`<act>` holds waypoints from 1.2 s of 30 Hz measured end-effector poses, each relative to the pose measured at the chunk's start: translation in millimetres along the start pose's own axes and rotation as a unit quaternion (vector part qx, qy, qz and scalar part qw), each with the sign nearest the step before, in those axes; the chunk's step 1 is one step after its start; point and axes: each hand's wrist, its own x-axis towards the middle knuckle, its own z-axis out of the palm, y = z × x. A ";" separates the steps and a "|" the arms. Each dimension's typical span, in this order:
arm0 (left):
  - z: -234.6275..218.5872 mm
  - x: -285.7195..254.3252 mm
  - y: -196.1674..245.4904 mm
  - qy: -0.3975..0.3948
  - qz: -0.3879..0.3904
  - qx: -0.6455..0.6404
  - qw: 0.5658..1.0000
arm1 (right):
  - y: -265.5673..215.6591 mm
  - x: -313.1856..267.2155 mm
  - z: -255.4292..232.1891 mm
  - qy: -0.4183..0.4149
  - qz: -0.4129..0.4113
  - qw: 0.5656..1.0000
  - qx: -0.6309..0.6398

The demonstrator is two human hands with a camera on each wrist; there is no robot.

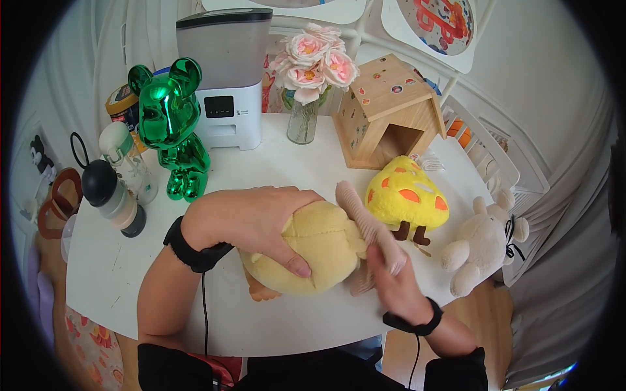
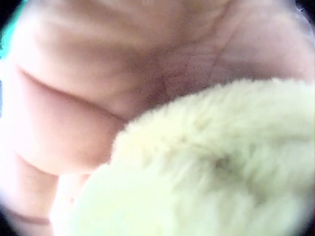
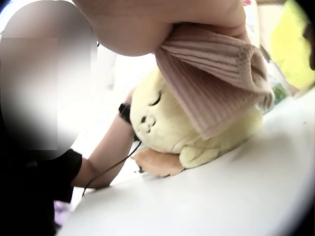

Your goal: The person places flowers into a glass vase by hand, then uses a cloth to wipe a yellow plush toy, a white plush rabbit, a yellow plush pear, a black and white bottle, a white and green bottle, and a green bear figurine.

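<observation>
A pale yellow plush toy [image 1: 319, 247] lies on its side on the white table, with a tan base at its left end. My left hand [image 1: 261, 218] grips it from above, thumb along its near side. The left wrist view shows its fuzzy surface [image 2: 211, 162] close under the palm. In the right wrist view, the plush's stitched sleepy face [image 3: 152, 115] shows. My right hand [image 1: 398, 290] pinches a pink ribbed knit piece [image 1: 372, 228] at the toy's right end. That knit piece [image 3: 211, 88] drapes over the plush's body, with a tube-like opening.
A yellow mushroom-shaped plush [image 1: 407, 195] and a cream plush [image 1: 482, 241] sit at right. Behind stand a wooden house [image 1: 388, 107], a vase of roses [image 1: 303, 120] and a pet feeder [image 1: 228, 117]. A shiny green bear figure [image 1: 173, 124] and bottles [image 1: 114, 199] stand at left.
</observation>
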 end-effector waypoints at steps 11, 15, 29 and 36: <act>8.3 9.9 -21.4 0.048 0.110 -0.046 0.992 | -29.1 10.7 31.7 -0.107 -0.356 0.857 -0.356; 11.3 6.1 -33.0 0.108 0.169 -0.065 0.978 | -25.5 5.0 14.7 -0.066 -0.234 0.903 -0.354; 8.2 -1.1 -15.2 0.061 0.160 -0.026 0.985 | -45.0 20.8 20.8 -0.145 -0.295 0.894 -0.304; 1.7 2.7 -11.9 0.031 0.031 -0.079 0.996 | -8.3 7.3 14.4 -0.022 -0.151 0.972 -0.178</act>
